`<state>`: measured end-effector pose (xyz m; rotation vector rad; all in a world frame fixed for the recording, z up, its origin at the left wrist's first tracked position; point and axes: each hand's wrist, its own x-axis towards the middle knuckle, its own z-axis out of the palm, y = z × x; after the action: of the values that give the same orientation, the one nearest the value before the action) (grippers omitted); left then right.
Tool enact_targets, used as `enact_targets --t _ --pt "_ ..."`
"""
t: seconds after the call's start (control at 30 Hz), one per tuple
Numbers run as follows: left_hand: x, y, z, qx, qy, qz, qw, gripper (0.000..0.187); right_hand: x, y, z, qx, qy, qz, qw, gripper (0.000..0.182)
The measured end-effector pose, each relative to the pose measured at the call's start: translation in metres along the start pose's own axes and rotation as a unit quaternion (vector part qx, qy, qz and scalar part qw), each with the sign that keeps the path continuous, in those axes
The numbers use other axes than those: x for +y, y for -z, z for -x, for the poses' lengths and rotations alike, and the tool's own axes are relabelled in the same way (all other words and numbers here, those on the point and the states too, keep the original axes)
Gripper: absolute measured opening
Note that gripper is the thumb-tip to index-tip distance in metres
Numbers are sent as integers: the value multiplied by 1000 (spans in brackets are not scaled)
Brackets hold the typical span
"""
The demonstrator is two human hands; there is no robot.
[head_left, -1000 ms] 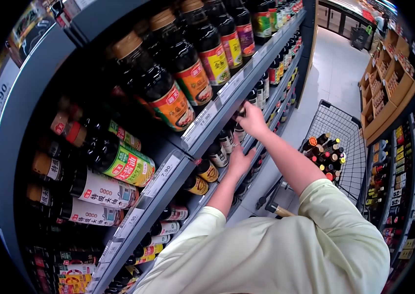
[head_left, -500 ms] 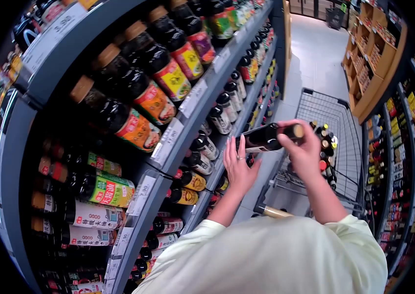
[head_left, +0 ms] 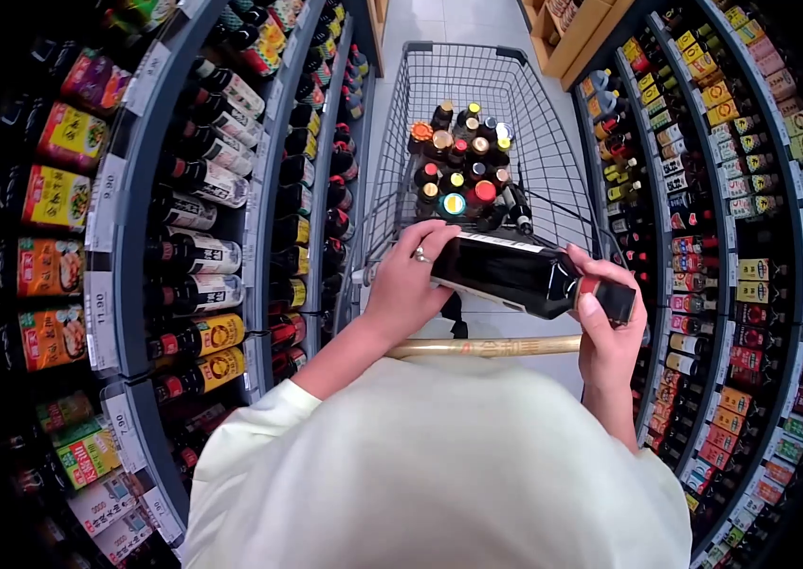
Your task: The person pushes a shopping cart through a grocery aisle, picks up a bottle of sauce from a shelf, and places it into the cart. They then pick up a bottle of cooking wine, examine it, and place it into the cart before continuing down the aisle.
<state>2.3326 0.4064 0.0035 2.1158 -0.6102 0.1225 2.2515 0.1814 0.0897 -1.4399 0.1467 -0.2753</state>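
A dark glass sauce bottle [head_left: 511, 273] lies sideways in front of my chest, held between both hands. My left hand [head_left: 408, 289] wraps the base end, a ring on one finger. My right hand [head_left: 607, 332] grips the neck and the dark cap. A pale label edge shows along the bottle's upper side; the label's face is hidden from me. Just beyond the bottle, several upright bottles [head_left: 463, 156] with red, yellow, blue and tan caps stand grouped in the wire shopping cart [head_left: 553, 119]. One more dark bottle [head_left: 520, 211] leans at their right.
The cart's tan handle bar [head_left: 487, 347] runs between my body and the basket. Shelves of sauce bottles [head_left: 207, 180] line the left side, with price tags on their edges. More stocked shelves [head_left: 695, 190] stand at the right. A wooden display [head_left: 577, 43] is ahead.
My view has turned right from the left shelf toward the cart. The bottle is now over the cart's near end, in front of me, and my left hand has closed around its base.
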Motion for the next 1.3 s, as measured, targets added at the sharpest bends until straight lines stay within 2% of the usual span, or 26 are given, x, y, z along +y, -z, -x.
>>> enact_targets --t 0.07,0.13,0.2,0.27,0.33,0.4,0.43,0.47,0.53,0.57,0.6,0.67,0.73,0.8,0.93,1.07,1.3 --pt "-2 -15 -11 -33 -6 8 999 65 2 10 -5 7 0 65 998 36" --pt "-1 -29 -27 -26 -20 27 999 64 -3 16 -15 -3 -34 49 998 30" --pt "-5 -44 -42 -15 -36 48 998 64 -5 17 -26 -39 24 99 994 29" --pt "-8 -55 -52 -39 -16 47 998 66 -4 20 -34 -48 48 147 987 26" --pt "-13 -64 -56 -64 -3 48 997 73 2 27 -45 -34 34 165 985 22" --pt "-16 -69 -54 -125 90 42 987 94 7 32 -56 -7 -13 156 988 20" --pt "-17 -67 -53 -153 114 26 981 89 9 35 -62 -11 -1 168 986 19" --pt "-21 -67 -51 -149 124 28 981 89 13 42 -68 1 -19 193 981 18" --pt "-29 -68 -47 -220 140 -34 965 79 16 46 -86 46 -68 177 981 18" --pt "-36 -71 -43 -228 103 -68 966 67 20 49 -97 62 -71 198 976 18" --pt "-38 -72 -43 -228 106 -64 966 67 23 50 -109 76 -84 199 973 19" --pt "-38 -71 -44 -322 64 -99 939 57 33 50 -130 78 -77 208 972 20" --pt "-36 -70 -43 -328 55 -116 936 54 53 60 -154 36 -21 279 959 20" --pt "-39 -71 -44 -367 65 -111 921 55 61 61 -178 59 -72 242 966 21" --pt "-43 -75 -40 -351 43 -111 929 55 86 61 -234 63 -77 186 978 22" --pt "-48 -76 -37 -331 47 -96 937 55 105 41 -274 36 -31 195 980 24" --pt "-48 -79 -37 -336 10 -107 936 53 102 9 -284 6 -78 132 988 30"
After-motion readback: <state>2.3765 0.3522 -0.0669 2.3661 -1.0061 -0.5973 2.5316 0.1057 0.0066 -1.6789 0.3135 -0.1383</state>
